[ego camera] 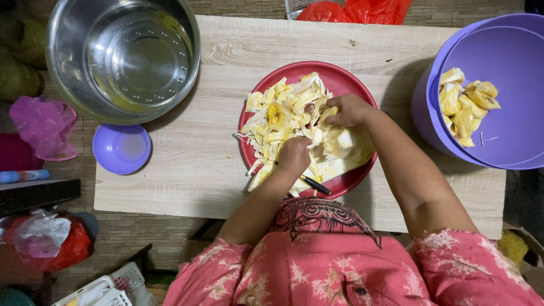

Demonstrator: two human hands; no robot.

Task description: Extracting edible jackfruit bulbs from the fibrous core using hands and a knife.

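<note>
Pink-sleeved arms reached over a red plate [362, 170] on a wooden table [187, 170]. From the head view, the left hand [294, 154] was closed down on yellow jackfruit scraps [280, 116], with a black-handled knife [314, 185] lying just under it; whether the fingers gripped the knife could not be told. The right hand [347, 109] was pinched on a fruit piece at the pile's upper edge. Risk noted: the blade sat hidden beneath the pulp, so a slip on the slick flesh could likely nick a finger. Scraps overhung the plate's left rim and might spill. Cleaned pods [466, 107] lay in a purple tub [510, 147] to the right; a steel bowl [122, 56] stood well apart.
</note>
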